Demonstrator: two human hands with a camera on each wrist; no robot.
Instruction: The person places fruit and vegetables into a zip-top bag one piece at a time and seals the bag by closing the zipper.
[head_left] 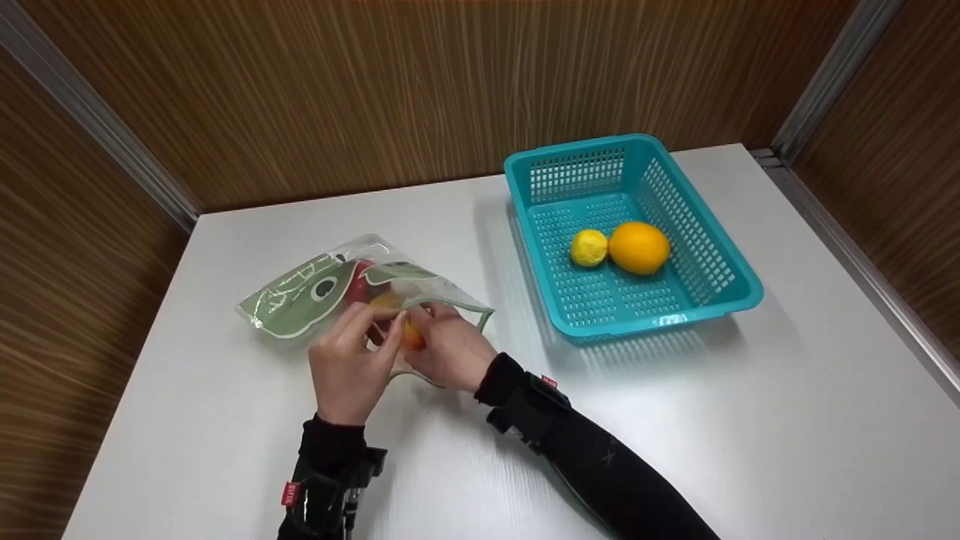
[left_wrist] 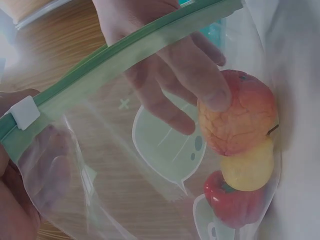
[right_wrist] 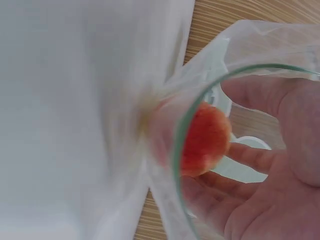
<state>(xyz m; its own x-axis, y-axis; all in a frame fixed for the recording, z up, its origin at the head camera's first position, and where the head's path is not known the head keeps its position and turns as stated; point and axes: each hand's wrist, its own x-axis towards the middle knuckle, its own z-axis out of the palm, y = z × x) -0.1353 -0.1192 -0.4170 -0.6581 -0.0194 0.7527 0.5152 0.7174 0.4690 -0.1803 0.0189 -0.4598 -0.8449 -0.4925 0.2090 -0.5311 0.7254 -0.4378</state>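
A clear zip bag (head_left: 289, 304) with green printing lies on the table, its mouth toward the person. My left hand (head_left: 349, 367) pinches the bag's edge, close to the white slider (left_wrist: 25, 113) on the green zip strip. Through the mouth reaches my right hand (head_left: 454, 349); its fingers are loosely spread inside the bag. One fingertip touches a round red-orange fruit (left_wrist: 239, 112), while the thumb stands apart from it in the right wrist view. Below that fruit in the left wrist view sit a pale yellow fruit (left_wrist: 248, 167) and a red bell pepper (left_wrist: 235, 204).
A turquoise basket (head_left: 540, 270) stands at the back right of the white table (head_left: 225, 435). Inside it lie a lemon (head_left: 589, 247) and a larger orange-coloured fruit (head_left: 639, 247). Wood-grain panels (head_left: 360, 90) rise behind the table and on both sides.
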